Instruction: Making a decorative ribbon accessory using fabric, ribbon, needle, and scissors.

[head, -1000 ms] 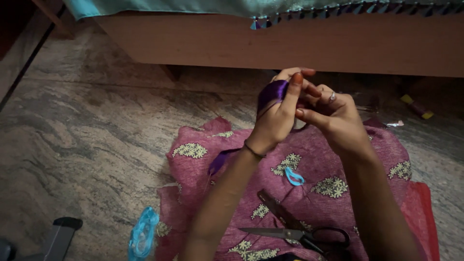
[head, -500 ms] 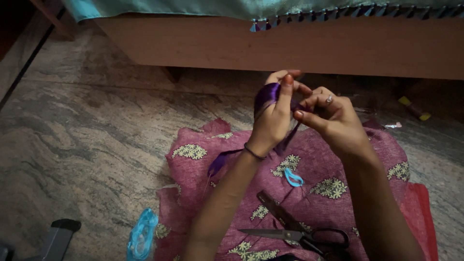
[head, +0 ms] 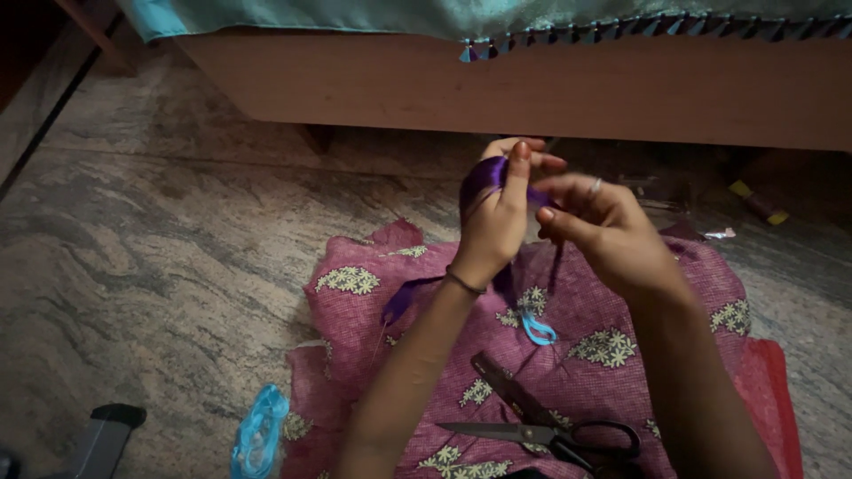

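Holding a purple ribbon (head: 484,180) wound over the left hand (head: 493,226), right hand (head: 596,229) pinching its end, open scissors (head: 546,432) on pink floral cloth (head: 603,302) below

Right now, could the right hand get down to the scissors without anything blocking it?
Probably yes. The scissors lie open on the pink cloth, just below the right hand, with nothing on top of them. But that hand is busy pinching the purple ribbon with the left hand.

Dim, soft indoor light; deep shadow under the bed frame (head: 532,89), slight blur throughout.
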